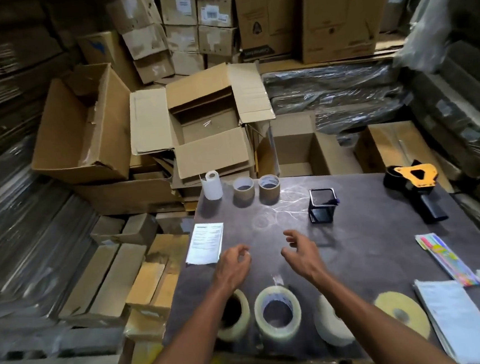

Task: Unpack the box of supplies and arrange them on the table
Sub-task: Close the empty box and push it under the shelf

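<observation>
Left hand: the left hand [232,263] hovers over the middle of the table [365,246], its grip loose, fingers lightly curled and holding nothing.
Right hand: the right hand [299,252] hovers just beside it, fingers spread and relaxed, grip wide and holding nothing.
Open box: the open box [207,126] sits beyond the far edge of the table, flaps out; its visible floor shows no supplies.
Tape rolls: the clear tape rolls [277,311] stand in a row at the near edge. They are probably stiff rings, fairly light, slick on the outer face; a pinch through the core with a thumb outside should hold well.
Brown rolls: two brown rolls [269,188] stand at the far edge beside a white paper roll [212,185], which is likely soft and easily crushed.
Tape gun: the tape gun [415,184] lies at the far right; best taken by the handle, clear of the blade.
Paper sheet: the paper sheet [206,243] lies flat at the left edge, thin and limp; an edge must be lifted first.
</observation>
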